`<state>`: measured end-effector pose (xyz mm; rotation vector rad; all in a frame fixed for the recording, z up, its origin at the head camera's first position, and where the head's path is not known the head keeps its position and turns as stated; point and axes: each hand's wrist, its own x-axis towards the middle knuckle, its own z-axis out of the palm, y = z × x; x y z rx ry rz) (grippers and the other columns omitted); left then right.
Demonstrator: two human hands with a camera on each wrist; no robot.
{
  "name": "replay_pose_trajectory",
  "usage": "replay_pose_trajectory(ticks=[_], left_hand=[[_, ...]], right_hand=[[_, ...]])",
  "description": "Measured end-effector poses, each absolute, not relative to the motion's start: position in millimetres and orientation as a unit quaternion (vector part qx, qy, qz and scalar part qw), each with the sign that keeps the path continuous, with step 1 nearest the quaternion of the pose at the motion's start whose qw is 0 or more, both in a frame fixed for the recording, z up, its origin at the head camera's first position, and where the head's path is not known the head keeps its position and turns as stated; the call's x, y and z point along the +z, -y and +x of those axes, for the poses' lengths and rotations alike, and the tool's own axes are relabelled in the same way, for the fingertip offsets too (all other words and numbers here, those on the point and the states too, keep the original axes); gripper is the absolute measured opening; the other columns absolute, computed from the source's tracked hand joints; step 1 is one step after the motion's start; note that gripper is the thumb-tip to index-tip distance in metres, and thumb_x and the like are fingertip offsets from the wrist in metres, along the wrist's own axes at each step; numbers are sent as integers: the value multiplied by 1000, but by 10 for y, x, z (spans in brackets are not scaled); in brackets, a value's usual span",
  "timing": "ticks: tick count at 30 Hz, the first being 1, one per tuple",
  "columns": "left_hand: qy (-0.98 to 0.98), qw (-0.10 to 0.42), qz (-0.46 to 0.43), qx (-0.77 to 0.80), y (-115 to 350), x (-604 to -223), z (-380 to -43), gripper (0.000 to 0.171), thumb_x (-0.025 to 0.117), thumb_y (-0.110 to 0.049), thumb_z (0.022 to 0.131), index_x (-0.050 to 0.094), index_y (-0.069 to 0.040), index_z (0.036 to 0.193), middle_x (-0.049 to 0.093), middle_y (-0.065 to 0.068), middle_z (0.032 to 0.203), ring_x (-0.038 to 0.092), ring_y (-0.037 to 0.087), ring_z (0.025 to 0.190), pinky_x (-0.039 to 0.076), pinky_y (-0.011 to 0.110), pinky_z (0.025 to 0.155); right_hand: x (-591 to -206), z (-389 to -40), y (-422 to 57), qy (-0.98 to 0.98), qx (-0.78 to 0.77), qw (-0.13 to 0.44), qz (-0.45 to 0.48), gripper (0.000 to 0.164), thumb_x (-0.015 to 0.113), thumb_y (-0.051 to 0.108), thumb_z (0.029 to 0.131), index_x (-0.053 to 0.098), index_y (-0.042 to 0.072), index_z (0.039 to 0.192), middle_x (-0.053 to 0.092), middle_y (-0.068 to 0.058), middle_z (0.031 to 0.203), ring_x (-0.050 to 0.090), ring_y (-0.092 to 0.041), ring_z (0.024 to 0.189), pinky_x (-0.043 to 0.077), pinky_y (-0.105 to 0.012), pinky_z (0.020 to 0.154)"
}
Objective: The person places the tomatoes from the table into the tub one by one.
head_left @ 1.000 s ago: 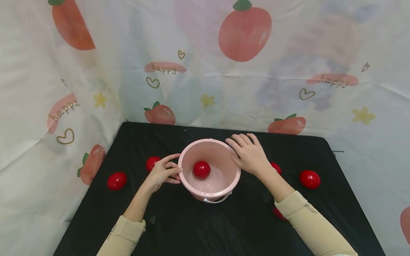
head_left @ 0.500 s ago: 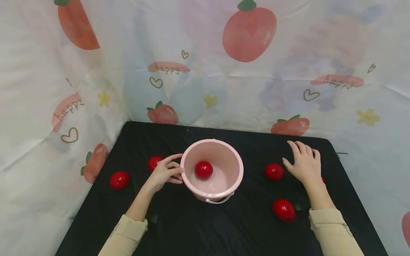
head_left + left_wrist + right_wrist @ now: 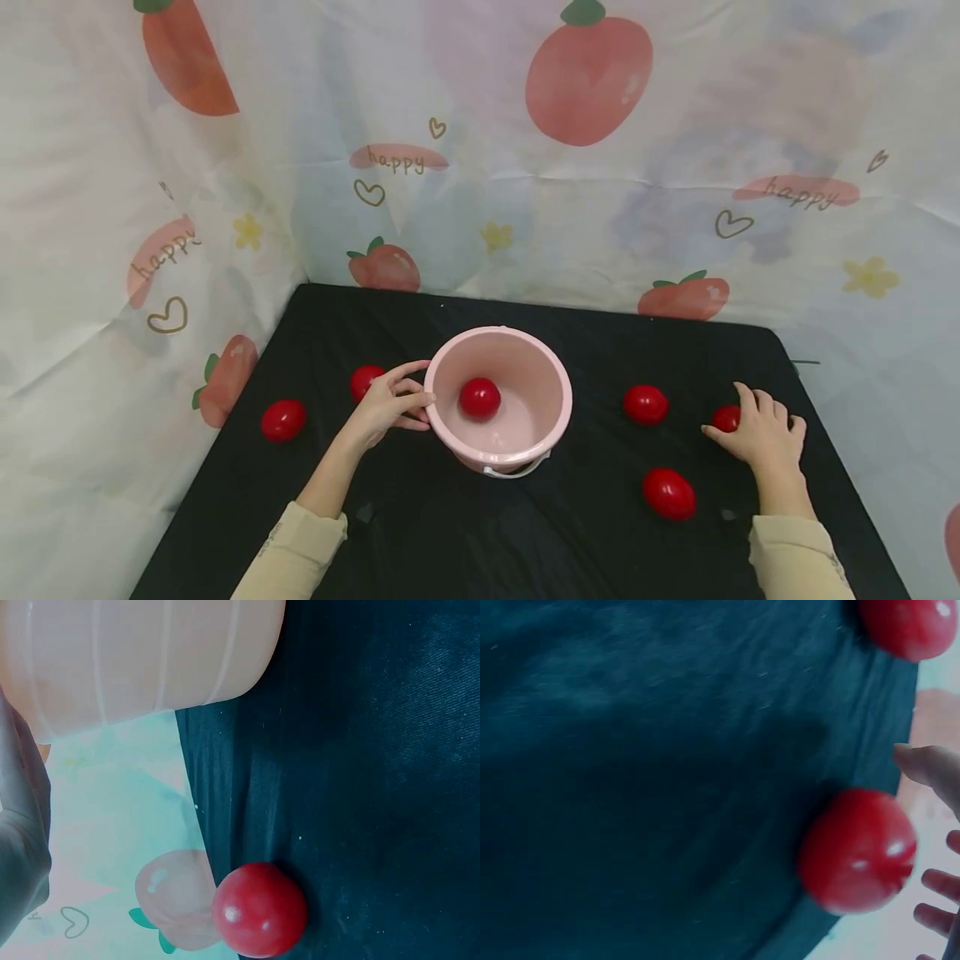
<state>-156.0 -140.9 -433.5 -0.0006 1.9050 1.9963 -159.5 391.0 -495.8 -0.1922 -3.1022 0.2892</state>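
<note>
A pink bucket (image 3: 498, 333) with a white handle stands mid-table, one glossy red ball (image 3: 480, 398) inside. My left hand (image 3: 382, 407) holds its rim from the left side; the left wrist view shows the bucket's ribbed wall (image 3: 135, 652) beside that hand (image 3: 19, 825). Over at the right, my right hand (image 3: 767, 433) hovers with spread fingers around another red ball (image 3: 726, 417), partly hidden by the hand. In the right wrist view, thumb and fingertips stand apart from this ball (image 3: 859, 851).
Two more red balls, an upper one (image 3: 646, 405) and a lower one (image 3: 669, 493), lie between the bucket and my right hand. On the left are another ball (image 3: 283, 421) and one (image 3: 366, 382) behind my left hand. A printed curtain (image 3: 465, 200) borders the black tabletop (image 3: 525, 542).
My right hand has moved from the bucket's right rim out to the right and down over the far-right ball. The left hand stays at the bucket. The head view has shifted slightly.
</note>
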Motion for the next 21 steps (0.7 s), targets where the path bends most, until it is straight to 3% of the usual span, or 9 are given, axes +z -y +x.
replay_pose_trajectory(ticks=[8,21], left_hand=[[-671,184,10,718,1436,-4486,-1606,59,64,-1,83,39,-6,135,59,8,84,64,18,60,56,41,63],[-671,183,4,719,1438,-4483,-1611,58,64,0,82,40,-7,135,59,9,84,64,19,60,56,41,63]], right_hand=[[-5164,-1493,-4081,986,114,-31,-114,93,71,43,68,24,-8,130,26,-37,119,21,-53,107,15,-71,87],[-5252,-1464,-4105,979,127,-46,-155,89,65,48,74,24,-13,125,32,-38,111,28,-53,101,22,-69,82]])
